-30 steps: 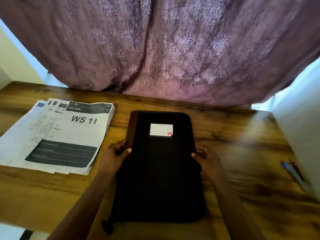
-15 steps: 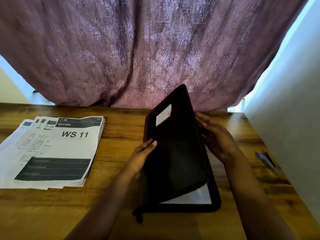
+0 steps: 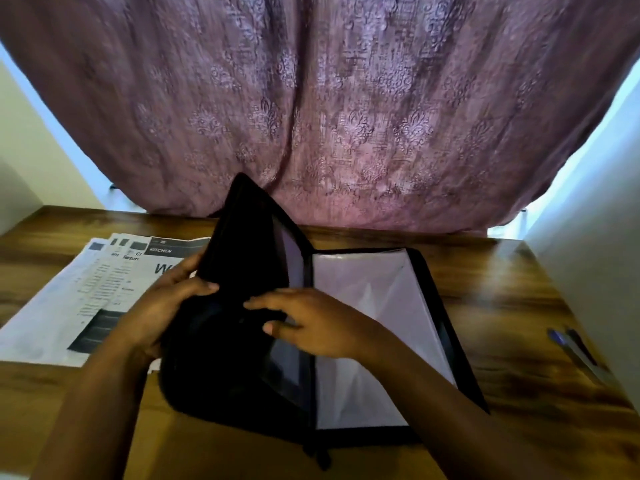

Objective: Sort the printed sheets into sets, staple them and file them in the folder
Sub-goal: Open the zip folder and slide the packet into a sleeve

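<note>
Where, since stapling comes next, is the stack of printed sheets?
Head view, left side: the printed sheets lie on the wooden table beside the open folder, their right edge hidden behind its raised cover and the left hand.

A wooden tabletop (image 3: 502, 306) with a dark, streaky grain is seen across the lower part of the view. Behind its far edge a mauve curtain (image 3: 329, 98) with a woven floral pattern is hung, its hem reaching down to that edge. Near the tabletop's right edge two pens (image 3: 575, 351) are laid side by side, too blurred for detail. A pale wall (image 3: 595, 237) is seen rising beside the tabletop's right edge, and another (image 3: 31, 161) beyond its left far corner.
</note>
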### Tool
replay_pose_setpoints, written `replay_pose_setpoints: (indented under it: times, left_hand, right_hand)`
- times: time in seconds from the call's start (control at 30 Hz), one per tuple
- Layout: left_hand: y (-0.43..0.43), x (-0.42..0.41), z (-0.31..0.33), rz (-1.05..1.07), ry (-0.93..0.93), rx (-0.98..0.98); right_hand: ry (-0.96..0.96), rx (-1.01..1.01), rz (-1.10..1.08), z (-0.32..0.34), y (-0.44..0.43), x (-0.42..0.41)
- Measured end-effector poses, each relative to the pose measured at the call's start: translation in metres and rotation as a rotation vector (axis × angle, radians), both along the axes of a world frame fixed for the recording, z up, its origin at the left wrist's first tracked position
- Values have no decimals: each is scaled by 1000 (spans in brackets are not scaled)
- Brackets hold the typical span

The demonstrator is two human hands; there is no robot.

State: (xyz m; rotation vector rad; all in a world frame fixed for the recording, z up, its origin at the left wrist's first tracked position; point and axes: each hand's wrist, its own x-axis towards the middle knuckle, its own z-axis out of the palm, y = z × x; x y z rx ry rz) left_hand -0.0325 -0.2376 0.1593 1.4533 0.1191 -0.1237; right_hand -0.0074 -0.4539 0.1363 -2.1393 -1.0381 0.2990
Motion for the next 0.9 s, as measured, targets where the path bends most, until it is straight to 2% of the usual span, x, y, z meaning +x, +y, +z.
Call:
replay_pose_setpoints:
  times: [0.07,0.13,0.2,0.3,0.37,0.47,0.57,0.6,0.63,0.7,0.77,0.8,0.9]
  left_hand:
    - [10,-5,-1,92,-6,97]
    - [21,-11,-6,119,3,165]
    - [33,-14,-20,155,65,175]
    - [51,-16,-45,234,177,212]
    - [59,-15,-64,241,195,340]
    - [77,-10,-101,205,164,709]
    - [89,1,-134,61,298,1381]
    - [85,6,-138,40,328,1555]
    - [75,12,-138,60,290,1623]
    - [35,24,-135,120,15,1558]
    - [-15,41,-137,22,-270,1454]
    - [-40,50,-140,-98,-298,1430]
    - [-101,67,-159,-342,-173,1429]
  right_hand:
    - [-46,-124,14,-2,-1,-3]
    - [-5,-109,-30,-7,-6,-3]
    - [51,-203,-112,-16,-12,-1]
    - [167,-598,-190,-35,-23,2]
    - [219,-804,-202,-50,-36,2]
    - [229,-1018,-310,-70,-60,0]
    - [163,-1164,-433,-77,-75,-3]
    - [138,-1155,-463,-79,-77,-2]
    - [107,-1116,-504,-80,-79,1]
    - [-8,-993,-592,-81,-82,12]
    - [-139,-842,-607,-86,-82,31]
    - [-161,-755,-586,-91,-80,41]
    - [-103,-628,-531,-111,-82,66]
